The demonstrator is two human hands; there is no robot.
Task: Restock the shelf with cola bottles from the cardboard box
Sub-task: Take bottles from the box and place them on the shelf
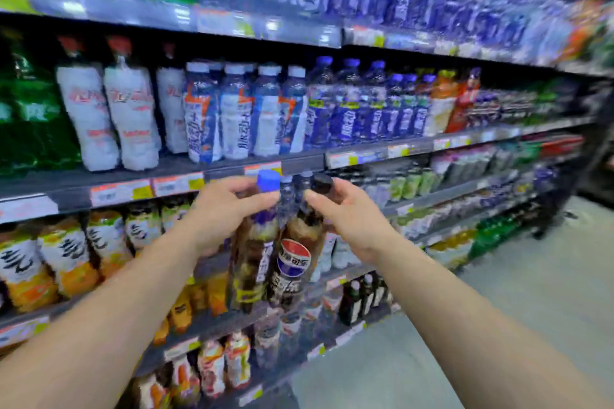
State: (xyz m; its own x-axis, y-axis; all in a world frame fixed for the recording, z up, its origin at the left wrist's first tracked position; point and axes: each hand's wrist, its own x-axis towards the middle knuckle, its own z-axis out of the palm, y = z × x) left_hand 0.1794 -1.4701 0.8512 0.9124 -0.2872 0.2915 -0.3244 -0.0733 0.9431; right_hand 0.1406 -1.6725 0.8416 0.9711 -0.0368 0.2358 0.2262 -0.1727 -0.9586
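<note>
Left hand [221,209] grips a dark plastic cola bottle with a blue cap [254,242] around the neck. Right hand [345,212] grips a second dark cola bottle with a black cap and round red-white-blue logo [295,252], also at the neck. Both bottles hang side by side between the hands, near touching, in front of the dark metal shelf [206,325].

Step, by my read: carry-to-shelf, placement pending. Next: find an open slot beyond the hands, set bottles upright. Cardboard box not in view. Frame is blurry, slot unclear.

Pepsi globe logo — on the black-capped cola bottle [292,262]; other labels blurred.
</note>
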